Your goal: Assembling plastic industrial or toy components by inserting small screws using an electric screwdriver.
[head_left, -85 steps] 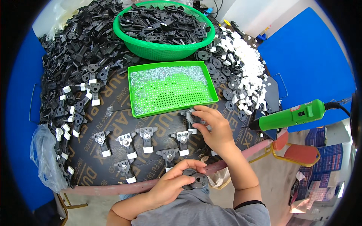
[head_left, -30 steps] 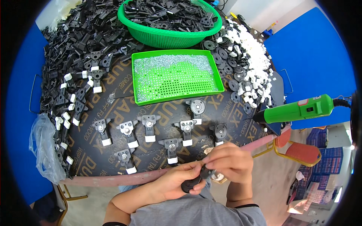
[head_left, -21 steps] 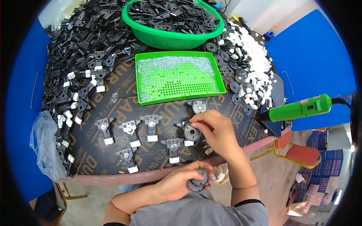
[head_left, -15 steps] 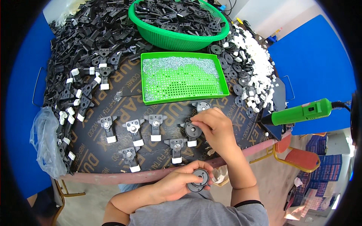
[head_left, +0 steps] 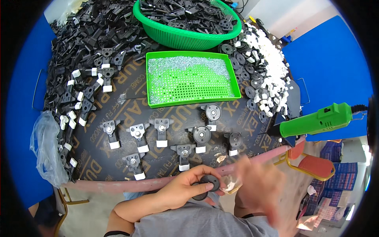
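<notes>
My left hand (head_left: 179, 187), near the table's front edge, is closed round a few round black discs (head_left: 210, 182), which overlap between thumb and fingers. My right hand (head_left: 260, 183) is smeared by motion just off the front edge, so its fingers cannot be made out. Three black T-shaped brackets with white end caps carry a disc: one bracket (head_left: 200, 149) in the middle, another (head_left: 211, 128) behind it, and a third (head_left: 233, 152) to the right. Several more brackets (head_left: 161, 133) lie to the left, each showing a bare metal piece instead of a disc.
A green tray (head_left: 193, 104) of small screws stands at the centre, with a green basket (head_left: 185, 39) of black parts behind. Black parts (head_left: 87, 43) heap at left; white caps (head_left: 272, 59) and loose discs (head_left: 249, 92) at right. A green power screwdriver (head_left: 316, 121) juts in from the right.
My right hand has left the middle bracket's disc and swung down and right, off the table edge. This uncovers the right-hand bracket. My left hand stays put with its discs.
</notes>
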`<state>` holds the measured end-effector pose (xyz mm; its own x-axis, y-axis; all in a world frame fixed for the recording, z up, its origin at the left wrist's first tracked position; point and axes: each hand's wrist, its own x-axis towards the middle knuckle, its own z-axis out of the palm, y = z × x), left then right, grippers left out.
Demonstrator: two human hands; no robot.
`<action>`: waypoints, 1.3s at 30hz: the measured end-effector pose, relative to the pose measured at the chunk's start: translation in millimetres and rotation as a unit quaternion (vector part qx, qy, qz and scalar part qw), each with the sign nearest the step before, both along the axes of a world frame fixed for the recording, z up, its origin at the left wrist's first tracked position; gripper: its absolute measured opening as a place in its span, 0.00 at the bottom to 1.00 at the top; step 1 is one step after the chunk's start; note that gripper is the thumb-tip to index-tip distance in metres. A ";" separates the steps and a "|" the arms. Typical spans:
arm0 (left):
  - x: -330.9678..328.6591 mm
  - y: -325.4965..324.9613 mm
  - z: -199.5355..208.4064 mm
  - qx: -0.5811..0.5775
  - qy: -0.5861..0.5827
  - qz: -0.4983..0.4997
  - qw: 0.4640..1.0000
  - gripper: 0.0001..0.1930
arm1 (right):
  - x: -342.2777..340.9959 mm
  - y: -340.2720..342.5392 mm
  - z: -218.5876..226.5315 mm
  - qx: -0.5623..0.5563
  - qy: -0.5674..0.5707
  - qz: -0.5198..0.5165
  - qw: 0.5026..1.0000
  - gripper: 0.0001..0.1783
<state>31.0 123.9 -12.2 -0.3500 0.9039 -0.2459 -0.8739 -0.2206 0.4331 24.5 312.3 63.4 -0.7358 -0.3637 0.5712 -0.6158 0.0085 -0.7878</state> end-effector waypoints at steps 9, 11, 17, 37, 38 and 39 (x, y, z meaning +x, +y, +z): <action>2.2 1.6 0.4 0.003 0.038 0.011 0.999 0.14 | 11.5 -28.7 36.4 -0.334 0.071 0.394 0.854 0.26; 3.4 1.3 -1.1 0.004 0.042 0.017 0.999 0.13 | 13.7 -30.7 35.6 -0.339 0.074 0.404 0.846 0.26; 4.0 -2.0 3.9 -0.003 0.032 0.028 0.999 0.14 | 19.7 -32.3 33.5 -0.330 0.096 0.412 0.844 0.26; 3.0 -39.6 4.4 -0.070 0.125 0.182 0.973 0.27 | 15.9 -23.5 -31.6 0.286 -0.051 -0.112 0.950 0.31; 2.8 -41.3 5.2 -0.049 0.097 0.168 0.980 0.27 | 15.3 -24.0 -31.5 0.280 -0.043 -0.107 0.953 0.31; 3.3 -42.8 6.0 -0.049 0.097 0.165 0.980 0.27 | 16.2 -24.6 -31.4 0.280 -0.044 -0.110 0.953 0.31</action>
